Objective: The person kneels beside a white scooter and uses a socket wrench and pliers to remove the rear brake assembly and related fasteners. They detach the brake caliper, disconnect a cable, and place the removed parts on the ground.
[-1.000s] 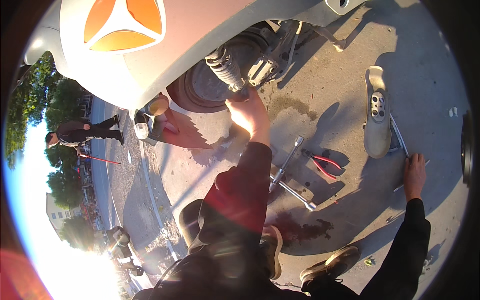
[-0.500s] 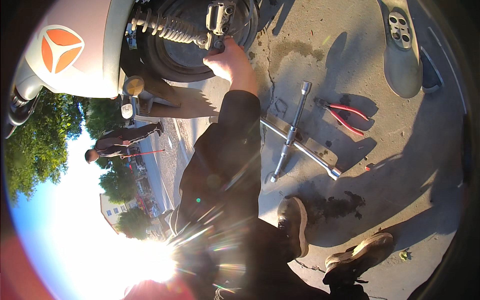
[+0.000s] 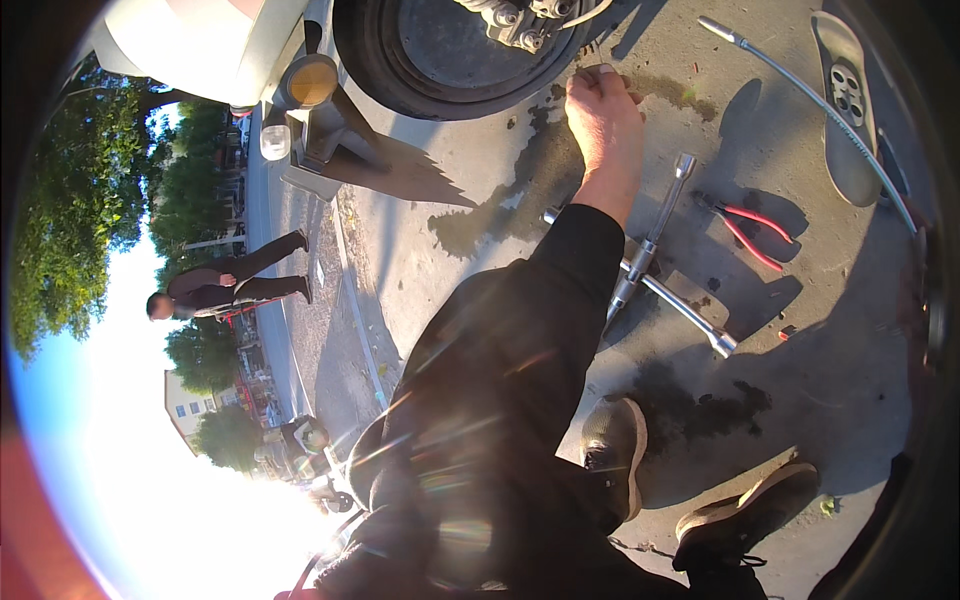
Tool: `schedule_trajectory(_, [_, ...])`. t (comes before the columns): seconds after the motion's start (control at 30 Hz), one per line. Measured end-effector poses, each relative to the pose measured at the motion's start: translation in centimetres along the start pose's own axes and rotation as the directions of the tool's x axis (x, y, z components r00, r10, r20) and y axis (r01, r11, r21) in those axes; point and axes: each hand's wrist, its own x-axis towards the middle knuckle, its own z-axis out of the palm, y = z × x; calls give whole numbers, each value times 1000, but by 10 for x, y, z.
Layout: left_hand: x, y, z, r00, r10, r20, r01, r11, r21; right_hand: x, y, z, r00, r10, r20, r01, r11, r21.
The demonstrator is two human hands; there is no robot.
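Observation:
My left hand [image 3: 605,120] is closed, fingertips pinched, just below the scooter's brake caliper and mount [image 3: 525,28] beside the rear wheel [image 3: 420,90]; whatever it may hold is too small to make out. My right hand is out of view. On the pavement below lie a chrome cross wrench [image 3: 675,305], partly behind my left arm, and red-handled pliers [image 3: 755,230]. A grey, elongated fender-like part [image 3: 848,165] rests at the right, with a long, thin silver tube or bar [image 3: 810,95] alongside it.
The pale scooter body [image 3: 200,40] fills the upper left, a brown-and-grey part [image 3: 325,140] hanging near it. A person in dark clothes [image 3: 220,285] is on the paving at the left, near a road, trees and parked vehicles. My shoes [image 3: 610,450] are at the bottom right.
My left hand has left the shock's lower end and moved right. My right hand, earlier by the silver bar, has gone out of view. The view has shifted around the scooter.

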Motion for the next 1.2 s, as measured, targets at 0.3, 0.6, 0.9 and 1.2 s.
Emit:
schedule_trajectory(0.3, [-4,43,-25,889,-17,459,259,843,-471,5,83,143,982,-161,103,167,984,-54])
schedule_trajectory(0.6, [11,42,-34,896,31,442,222,832,-509,12,88,166,981,-176,85,176,984,9])
schedule_trajectory(0.9, [13,47,-37,902,-6,431,195,897,-396,16,87,167,945,95,312,-257,806,534])
schedule_trajectory(1.2, [-126,75,0,899,335,282,-435,747,502,33,94,164,992,-124,-33,121,990,-78])
